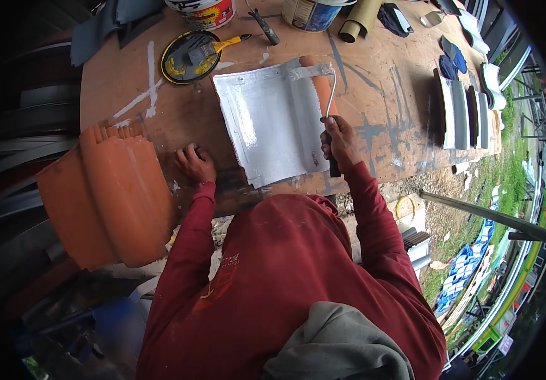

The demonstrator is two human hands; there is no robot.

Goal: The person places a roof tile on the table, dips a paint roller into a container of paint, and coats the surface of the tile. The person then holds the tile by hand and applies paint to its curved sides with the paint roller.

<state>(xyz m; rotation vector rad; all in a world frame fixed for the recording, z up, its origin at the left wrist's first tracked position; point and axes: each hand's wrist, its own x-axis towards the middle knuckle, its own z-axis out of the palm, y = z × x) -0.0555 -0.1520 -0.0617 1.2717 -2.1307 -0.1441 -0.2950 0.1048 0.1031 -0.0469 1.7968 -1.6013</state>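
My right hand (341, 144) is wrapped round the dark handle of a small paint roller (330, 95). The roller's white sleeve lies across the top right part of a roof tile (266, 123). White paint covers most of this tile, while a strip along its upper right edge is still orange-brown. On the wooden table left of the tile rests my left hand (195, 164), its fingers curled in. A dark spot shows by its thumb, and I cannot make out whether it is a held thing. An unpainted orange roof tile (111, 196) sits at the table's left edge.
A yellow-handled brush (213, 49) lies on a round black lid (187, 57). Paint buckets (314, 14), another roller (264, 26) and a brown paper roll (359, 22) stand or lie at the far edge. White-coated tiles (453, 107) occupy the table's right end.
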